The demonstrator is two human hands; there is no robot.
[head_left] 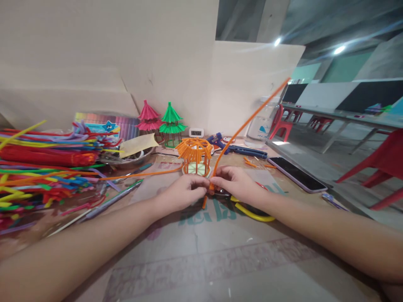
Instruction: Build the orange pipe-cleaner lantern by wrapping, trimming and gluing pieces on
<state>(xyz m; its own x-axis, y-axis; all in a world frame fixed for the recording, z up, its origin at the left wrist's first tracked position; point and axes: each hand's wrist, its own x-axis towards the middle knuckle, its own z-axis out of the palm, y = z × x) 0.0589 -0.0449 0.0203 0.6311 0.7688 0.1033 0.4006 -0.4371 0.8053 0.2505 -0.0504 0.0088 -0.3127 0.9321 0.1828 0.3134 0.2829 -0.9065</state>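
My left hand [185, 191] and my right hand [237, 182] meet at the table's middle, both pinched on orange pipe cleaners [248, 121]. One long orange stem rises from my right fingers up to the right. Another orange stem [141, 174] runs left from my left fingers across the table. A short orange end sticks down between the hands. Just behind them stands a small orange pavilion model [195, 156] on a pale round base.
A big pile of coloured pipe cleaners [40, 167] fills the left. Pink [147, 117] and green [171, 121] pavilion models, a blue glue gun [239, 149], a phone [297, 174], yellow-handled scissors [252, 212] and a pen [116, 199] lie around. Red chairs stand right.
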